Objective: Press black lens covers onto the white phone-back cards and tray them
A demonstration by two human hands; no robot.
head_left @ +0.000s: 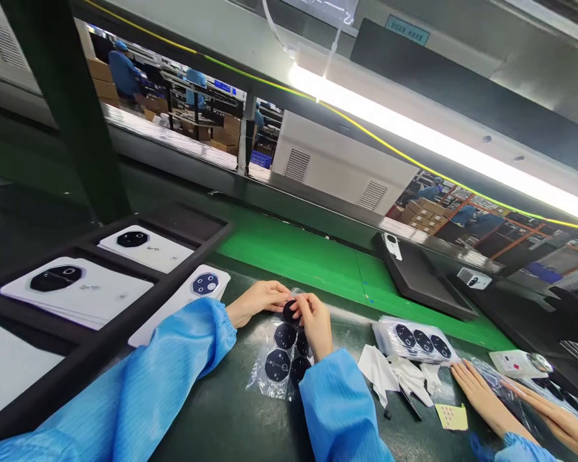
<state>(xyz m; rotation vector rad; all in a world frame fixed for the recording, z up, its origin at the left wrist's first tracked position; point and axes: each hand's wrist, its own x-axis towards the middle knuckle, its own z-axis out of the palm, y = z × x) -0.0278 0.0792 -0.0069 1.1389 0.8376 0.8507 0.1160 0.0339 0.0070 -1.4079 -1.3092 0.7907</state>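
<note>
On the bench point(231, 417) lies a clear plastic sheet point(259, 380) of round black lens covers point(277, 366); at its far end the right hand point(316, 324) pinches one cover point(289, 312), the left hand point(257, 301) half-curled alongside, grip unclear. Beyond runs a green belt point(313, 265).

Cannot make out the characters on the teal label point(407, 30). Cannot read the print on the white panels point(89, 299) or the red marks on the yellow note point(451, 417).

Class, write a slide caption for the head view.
Left hand and right hand meet at a black disc by clear packaging.
</note>
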